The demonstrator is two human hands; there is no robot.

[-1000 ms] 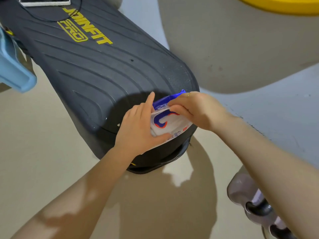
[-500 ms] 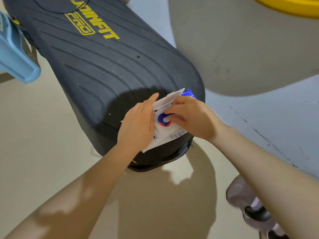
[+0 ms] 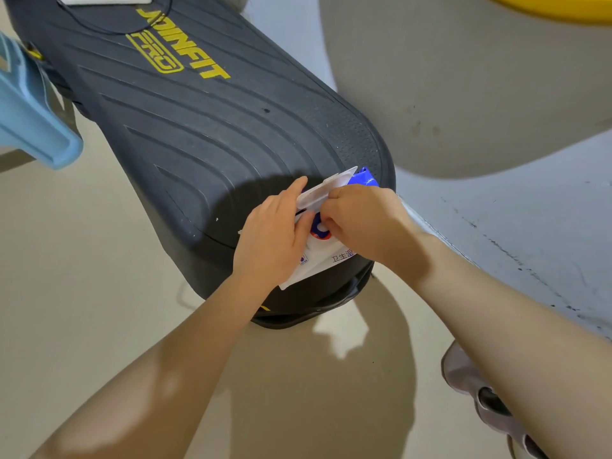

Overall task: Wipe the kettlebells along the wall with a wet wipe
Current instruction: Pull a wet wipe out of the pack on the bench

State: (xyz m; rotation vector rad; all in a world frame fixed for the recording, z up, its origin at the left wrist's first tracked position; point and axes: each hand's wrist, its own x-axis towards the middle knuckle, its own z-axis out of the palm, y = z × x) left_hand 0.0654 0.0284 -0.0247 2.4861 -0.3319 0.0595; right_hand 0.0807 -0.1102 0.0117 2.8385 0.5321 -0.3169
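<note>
A white and blue pack of wet wipes (image 3: 326,261) lies on the near end of a black ribbed step platform (image 3: 205,137). Its white flap (image 3: 326,190) is lifted up. My left hand (image 3: 273,240) rests on the pack's left side and holds it down, thumb across its top. My right hand (image 3: 362,220) has its fingertips curled in at the pack's opening under the flap; what they pinch is hidden. No kettlebell is in view.
The platform carries yellow lettering and stands on a beige floor (image 3: 82,293). A light blue plastic piece (image 3: 36,127) juts in at the left. A grey wall (image 3: 496,226) runs along the right. A grey dumbbell (image 3: 480,392) lies at the lower right, a yellow rim (image 3: 563,8) at the top right.
The pack's white flap has been peeled up and now stands open. My right fingers have moved from the pack's blue top edge down to the opening. My left hand stays on the pack.
</note>
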